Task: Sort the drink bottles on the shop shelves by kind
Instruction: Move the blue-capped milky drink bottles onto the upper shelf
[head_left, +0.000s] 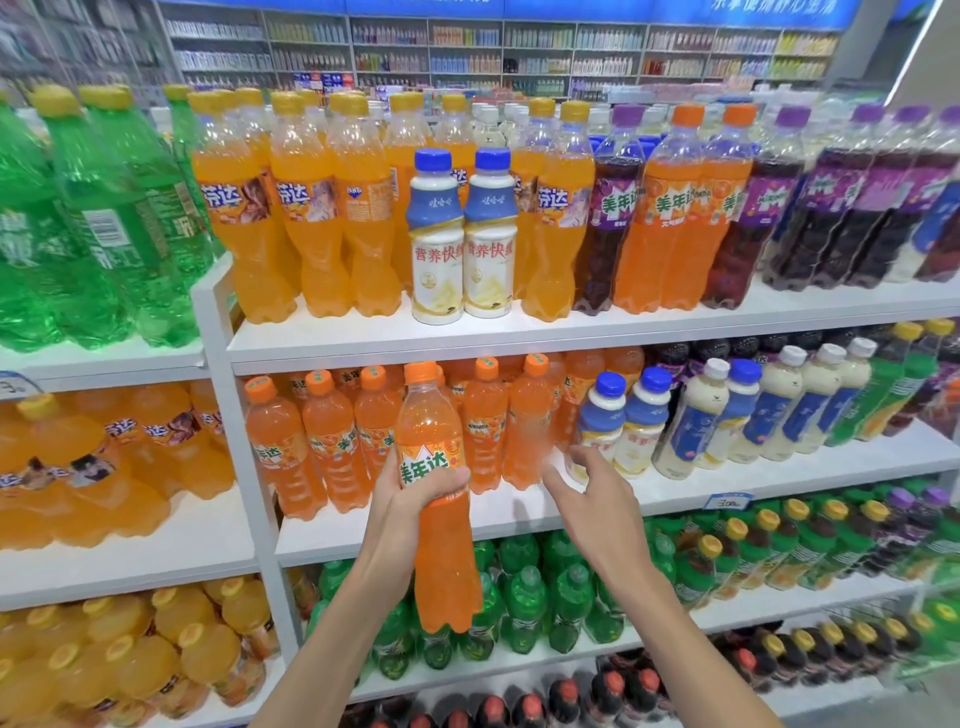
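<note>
Head view: far left of the held orange bottle (431, 426), glossy green plastic bottles (78, 223) with yellow caps crowd the top shelf. Nearer it, up and to its left, stand waisted clear bottles of yellow-orange soda (306, 223), also yellow-capped. A flat white shelf upright (228, 415) runs down just left of the held bottle. Between that post and the bottle, a row of orange-capped bottles (322, 447) of the same deeper orange drink stands on the middle shelf (519, 519).

The left grip (410, 506) is curled round the held bottle at its waist, just under the label. The bottle is upright in the air in front of the middle shelf and hides part of that row. It is clear moulded plastic full of orange liquid, with an orange screw cap and an orange label bearing bold characters.

Straight above it, on the top shelf, two squat opaque white bottles (462, 244) with blue caps and blue shoulders stand among the yellow-orange ones. Just right of the held bottle the right grip (597, 499) is spread wide and holds nothing, near similar blue-capped white bottles (623, 426). Up and to the right, dark purple soda bottles (613, 223) and orange ones (675, 223) stand mixed. A small blue price tag (727, 501) sits on the shelf edge farther right.
</note>
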